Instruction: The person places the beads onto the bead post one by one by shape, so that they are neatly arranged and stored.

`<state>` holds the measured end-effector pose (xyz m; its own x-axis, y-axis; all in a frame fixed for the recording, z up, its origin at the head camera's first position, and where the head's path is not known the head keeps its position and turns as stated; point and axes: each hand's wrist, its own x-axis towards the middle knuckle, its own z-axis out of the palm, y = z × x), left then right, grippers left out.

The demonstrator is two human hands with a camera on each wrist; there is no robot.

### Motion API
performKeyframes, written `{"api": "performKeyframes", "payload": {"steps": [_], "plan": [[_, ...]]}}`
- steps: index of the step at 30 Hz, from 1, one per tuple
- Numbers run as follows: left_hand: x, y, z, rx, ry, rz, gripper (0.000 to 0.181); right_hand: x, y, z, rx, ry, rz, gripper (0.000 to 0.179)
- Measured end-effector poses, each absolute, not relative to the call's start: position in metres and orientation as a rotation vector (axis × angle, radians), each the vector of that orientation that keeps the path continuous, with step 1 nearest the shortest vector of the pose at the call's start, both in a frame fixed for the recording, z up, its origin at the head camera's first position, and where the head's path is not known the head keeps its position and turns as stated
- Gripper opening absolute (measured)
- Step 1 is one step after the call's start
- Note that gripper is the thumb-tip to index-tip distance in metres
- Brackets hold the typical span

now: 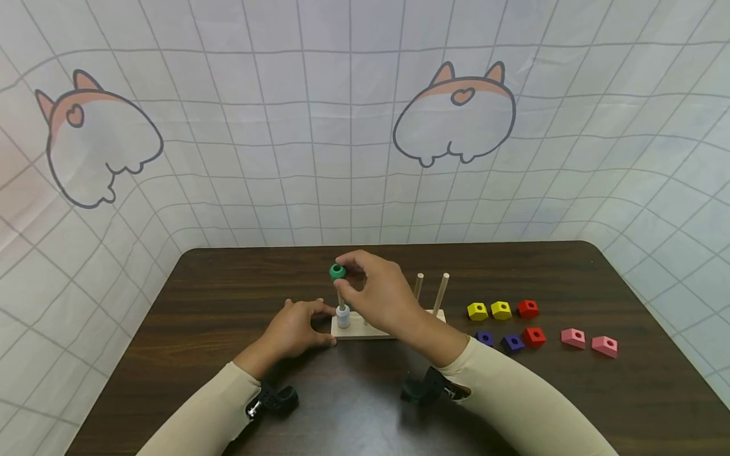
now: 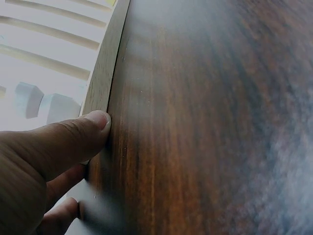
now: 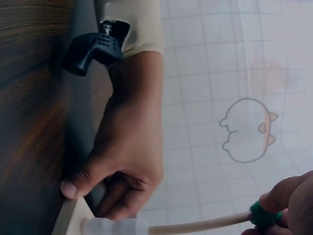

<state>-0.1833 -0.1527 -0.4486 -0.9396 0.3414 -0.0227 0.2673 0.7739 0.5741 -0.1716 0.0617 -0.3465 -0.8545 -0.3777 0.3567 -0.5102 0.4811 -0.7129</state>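
Note:
My right hand (image 1: 382, 291) pinches a green bead (image 1: 338, 272) between thumb and fingers, at the top of the leftmost peg. In the right wrist view the long peg (image 3: 200, 226) runs up to the green bead (image 3: 264, 214). Two white beads (image 1: 343, 316) sit stacked at the foot of that peg. My left hand (image 1: 293, 329) grips the left end of the wooden peg base (image 1: 365, 328). Its thumb (image 2: 95, 122) presses the front edge of the base, seen in the left wrist view. The right hand hides the middle of the base.
Two bare pegs (image 1: 441, 294) rise at the base's right end. Right of it lie yellow blocks (image 1: 501, 310), red blocks (image 1: 533, 337), purple blocks (image 1: 512, 344) and pink blocks (image 1: 604, 346) on the dark wooden table (image 1: 570, 399). A white grid-patterned curtain (image 1: 319, 158) hangs behind.

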Motion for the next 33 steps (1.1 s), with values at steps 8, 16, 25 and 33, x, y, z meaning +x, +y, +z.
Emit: {"api": "performKeyframes", "payload": {"steps": [8,16,25,33], "plan": [[-0.184,-0.153,-0.449,0.482,2.846,0.877,0.052,-0.17,0.058,-0.361,0.684,-2.539,1.333,0.032],[-0.184,-0.153,-0.45,0.496,2.848,0.883,0.053,-0.17,0.057,-0.376,0.731,-2.492,1.295,0.031],[-0.184,-0.154,-0.45,0.489,2.845,0.875,0.053,-0.172,0.056,-0.395,0.751,-2.409,1.234,0.029],[-0.184,-0.154,-0.449,0.485,2.842,0.877,0.052,-0.172,0.055,-0.4,0.712,-2.394,1.438,0.065]]}}
